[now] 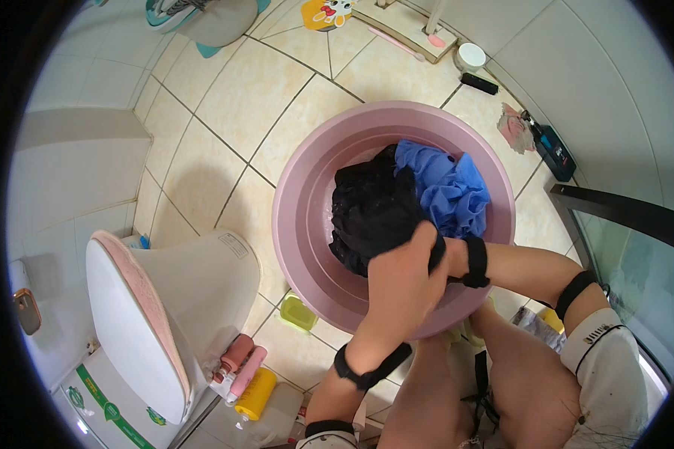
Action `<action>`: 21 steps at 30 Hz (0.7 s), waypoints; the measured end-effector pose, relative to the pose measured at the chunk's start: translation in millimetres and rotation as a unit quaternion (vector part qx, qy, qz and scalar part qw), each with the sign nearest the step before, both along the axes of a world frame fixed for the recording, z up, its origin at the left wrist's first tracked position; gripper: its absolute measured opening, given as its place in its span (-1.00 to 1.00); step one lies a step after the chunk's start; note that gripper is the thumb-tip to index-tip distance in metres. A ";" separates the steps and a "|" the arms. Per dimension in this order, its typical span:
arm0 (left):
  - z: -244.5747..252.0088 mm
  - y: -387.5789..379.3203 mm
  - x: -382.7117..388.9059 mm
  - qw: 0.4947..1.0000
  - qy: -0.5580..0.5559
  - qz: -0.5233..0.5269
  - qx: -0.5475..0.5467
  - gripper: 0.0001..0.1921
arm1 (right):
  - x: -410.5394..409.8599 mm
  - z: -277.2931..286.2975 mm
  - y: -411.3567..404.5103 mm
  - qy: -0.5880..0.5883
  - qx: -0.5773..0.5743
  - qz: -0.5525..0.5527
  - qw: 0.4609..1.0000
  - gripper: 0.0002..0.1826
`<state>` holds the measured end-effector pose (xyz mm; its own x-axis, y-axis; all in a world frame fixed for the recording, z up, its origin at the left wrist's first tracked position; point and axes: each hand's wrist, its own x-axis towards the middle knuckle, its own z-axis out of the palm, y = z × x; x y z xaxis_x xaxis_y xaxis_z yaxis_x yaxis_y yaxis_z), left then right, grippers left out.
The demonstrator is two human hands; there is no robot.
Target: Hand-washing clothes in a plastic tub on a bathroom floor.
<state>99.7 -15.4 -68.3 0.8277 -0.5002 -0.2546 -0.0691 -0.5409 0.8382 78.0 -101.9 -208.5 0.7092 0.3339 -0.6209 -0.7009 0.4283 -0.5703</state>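
A large pink plastic basin [295,236] stands on the floor in front of my legs. In it lie a wet-looking black cloth [376,207], bunched up at the middle, and a crumpled blue cloth [449,188] against the right side. My left hand [401,280], slightly blurred, is over the near part of the basin with its fingers closed on a fold of the black cloth. Just behind it is my right hand [455,255], close against the same fold; its fingers are mostly hidden by my left hand and the cloth. Black straps circle both wrists.
A white toilet [202,286] with raised lid stands left. Pink bottles [238,359], a yellow bottle [256,393] and a green plastic box [297,311] are near it. A dark-framed glass panel [629,247] rises right. A black pump bottle [556,151] stands by the wall.
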 end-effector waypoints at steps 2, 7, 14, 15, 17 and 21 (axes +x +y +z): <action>-23.8 -7.3 3.9 0.994 -0.079 0.005 0.078 -0.72 | -5.4 -1.1 4.1 -0.023 0.015 -0.018 0.999 -0.64; -64.4 35.3 -3.8 0.996 0.073 0.047 -0.013 -0.72 | -3.1 -5.5 -14.7 0.073 0.167 -0.066 0.981 -0.61; -80.1 46.4 -60.2 0.974 0.210 -0.069 -0.051 -0.78 | -13.9 -22.7 9.3 0.070 -0.141 0.017 0.987 -0.55; -93.3 64.2 -60.0 0.970 0.226 -0.086 -0.037 -0.72 | -2.1 5.8 16.4 0.080 -0.093 -0.008 0.992 -0.61; -97.9 89.2 -63.4 0.991 0.124 -0.034 0.033 -0.68 | 17.2 53.3 28.1 0.098 -0.001 -0.030 0.995 -0.72; -113.4 118.3 -71.8 0.970 -0.060 0.235 0.011 -0.64 | 37.3 130.5 56.9 0.071 0.128 -0.006 0.989 -0.84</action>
<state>27.9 102.9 -181.7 0.9872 -0.0565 -0.1494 0.0934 -0.5546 0.8269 115.4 -45.0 -78.0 0.6254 0.4849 -0.6113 -0.7604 0.5547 -0.3379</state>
